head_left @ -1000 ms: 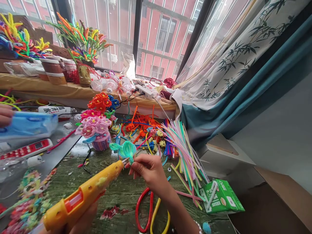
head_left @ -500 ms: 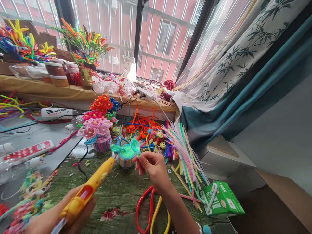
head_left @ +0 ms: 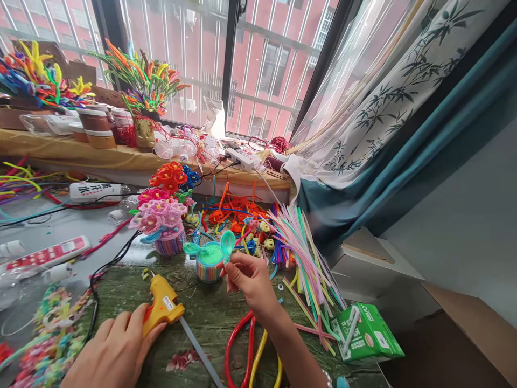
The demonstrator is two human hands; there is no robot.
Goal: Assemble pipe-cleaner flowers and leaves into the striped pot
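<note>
My left hand (head_left: pixel 115 342) is closed around the handle of a yellow hot glue gun (head_left: pixel 163 302) at the lower left. The gun lies on its side on the table, nozzle pointing away, with a long glue stick (head_left: pixel 200 350) out of its back. My right hand (head_left: pixel 248 277) pinches the base of a mint-green pipe-cleaner leaf (head_left: pixel 227 245), held upright. Just behind and left of those fingertips stands a small striped pot (head_left: pixel 208 271) with a green coiled top. Another green leaf (head_left: pixel 191 248) sticks out at the pot's left side.
Pink pipe-cleaner flowers (head_left: pixel 159 218) in a purple pot stand behind left. Pastel pipe cleaners (head_left: pixel 299 248) and a green box (head_left: pixel 367 331) lie to the right. Red and yellow loops (head_left: pixel 238 350) lie in front. A black cable (head_left: pixel 97 285) runs along the left.
My left hand has lowered the glue gun from beside the pot onto the table and turned it on its side. The right hand stays nearly in place with the leaf.
</note>
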